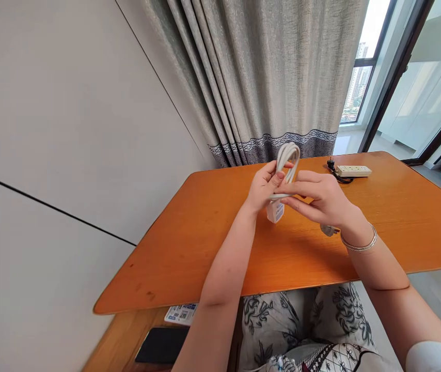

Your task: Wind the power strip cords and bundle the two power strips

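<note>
Above the table, my left hand point(265, 185) is closed around a white cable point(289, 154) folded into a looped bundle, its loops standing up past the fingers. My right hand point(319, 199) comes in from the right, its thumb and fingers pinching a strand of the same cable where it crosses the bundle. Just under the hands is a white block point(275, 211) with a printed label, perhaps a power adapter. A plug point(329, 230) with metal prongs shows partly behind my right wrist; its link to the cable is hidden.
The orange-brown wooden table point(189, 248) spans the view. A white power strip point(354, 171) with a black cord and plug lies at the back right. Below the table's front edge, a dark phone-like slab point(162, 345) and a printed card point(182, 313) rest on wood. A grey curtain point(282, 77) hangs behind.
</note>
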The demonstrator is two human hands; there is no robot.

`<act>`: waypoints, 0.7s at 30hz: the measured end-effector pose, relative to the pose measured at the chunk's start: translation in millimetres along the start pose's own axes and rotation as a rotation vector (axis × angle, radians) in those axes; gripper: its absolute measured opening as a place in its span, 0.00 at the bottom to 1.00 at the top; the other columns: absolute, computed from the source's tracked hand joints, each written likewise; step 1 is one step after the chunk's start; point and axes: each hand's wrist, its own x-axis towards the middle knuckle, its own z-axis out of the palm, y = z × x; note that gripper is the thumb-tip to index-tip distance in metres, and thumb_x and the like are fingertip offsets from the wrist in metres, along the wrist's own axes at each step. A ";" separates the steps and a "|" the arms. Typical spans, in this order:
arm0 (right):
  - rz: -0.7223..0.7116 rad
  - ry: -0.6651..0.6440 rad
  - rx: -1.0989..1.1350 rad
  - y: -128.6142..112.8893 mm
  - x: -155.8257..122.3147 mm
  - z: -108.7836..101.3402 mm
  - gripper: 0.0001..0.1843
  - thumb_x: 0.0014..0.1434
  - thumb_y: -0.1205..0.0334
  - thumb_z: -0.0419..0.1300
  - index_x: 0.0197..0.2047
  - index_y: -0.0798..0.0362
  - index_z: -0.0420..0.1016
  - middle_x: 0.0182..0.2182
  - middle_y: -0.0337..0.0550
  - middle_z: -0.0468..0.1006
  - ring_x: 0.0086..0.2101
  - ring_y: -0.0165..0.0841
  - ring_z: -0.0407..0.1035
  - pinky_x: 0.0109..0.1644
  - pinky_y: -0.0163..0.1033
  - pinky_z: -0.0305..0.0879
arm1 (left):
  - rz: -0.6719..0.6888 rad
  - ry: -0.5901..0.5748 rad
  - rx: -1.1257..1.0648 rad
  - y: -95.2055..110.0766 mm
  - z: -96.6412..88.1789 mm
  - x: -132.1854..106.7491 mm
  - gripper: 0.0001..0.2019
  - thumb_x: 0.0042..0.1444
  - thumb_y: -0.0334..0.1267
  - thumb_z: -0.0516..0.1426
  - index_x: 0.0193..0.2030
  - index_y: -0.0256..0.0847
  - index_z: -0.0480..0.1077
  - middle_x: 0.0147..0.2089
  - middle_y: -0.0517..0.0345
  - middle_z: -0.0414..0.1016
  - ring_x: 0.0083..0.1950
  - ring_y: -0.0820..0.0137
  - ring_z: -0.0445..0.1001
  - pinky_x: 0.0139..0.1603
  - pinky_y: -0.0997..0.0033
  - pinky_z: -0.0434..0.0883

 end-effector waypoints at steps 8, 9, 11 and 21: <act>0.206 0.258 -0.128 25.6 -1.1 -9.1 0.11 0.65 0.53 0.63 0.42 0.49 0.83 0.33 0.42 0.73 0.29 0.30 0.66 0.33 0.37 0.66 | -0.206 -0.195 -0.190 -8.8 21.8 -8.1 0.36 0.52 0.76 0.51 0.31 0.39 0.70 0.15 0.66 0.61 0.13 0.76 0.61 0.19 0.72 0.64; 0.232 0.259 -0.141 29.0 -2.1 -10.6 0.11 0.65 0.52 0.63 0.41 0.49 0.83 0.33 0.42 0.73 0.29 0.30 0.66 0.33 0.38 0.66 | -0.211 -0.216 -0.200 -7.5 23.1 -8.8 0.36 0.51 0.77 0.51 0.32 0.39 0.70 0.16 0.67 0.61 0.13 0.77 0.60 0.19 0.72 0.65; 0.282 0.253 -0.170 35.6 -4.6 -14.0 0.12 0.64 0.50 0.64 0.41 0.48 0.83 0.35 0.43 0.73 0.30 0.31 0.66 0.33 0.39 0.65 | -0.219 -0.257 -0.209 -3.4 24.0 -9.8 0.35 0.50 0.75 0.54 0.36 0.38 0.71 0.17 0.69 0.61 0.13 0.79 0.58 0.20 0.73 0.66; 0.373 0.146 0.066 63.2 -9.0 -24.1 0.20 0.55 0.41 0.70 0.39 0.49 0.84 0.30 0.41 0.74 0.30 0.33 0.65 0.34 0.39 0.64 | -0.289 -0.429 -0.212 5.3 18.9 -12.4 0.33 0.51 0.70 0.59 0.41 0.36 0.71 0.18 0.71 0.60 0.13 0.80 0.59 0.19 0.75 0.63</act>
